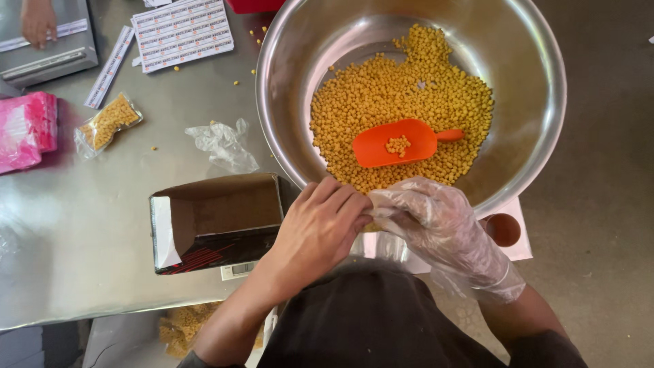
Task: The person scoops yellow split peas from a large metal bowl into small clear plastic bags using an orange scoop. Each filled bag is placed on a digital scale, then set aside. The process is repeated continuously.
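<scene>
Steel table (82, 272), both hands pinching small bag (373, 219), below bowl (300, 136).

This looks like a small food-packing workshop. A stainless steel worktop (88, 225) carries a wide steel bowl (545, 88) of yellow pellets (381, 95) with an orange scoop (395, 144) in it. At ten o'clock lie a filled clear pouch (107, 123), label sheets (182, 31) and pink packets (27, 129); an open carton (218, 218) sits at eight o'clock. One hand wears a disposable glove (449, 232).
</scene>
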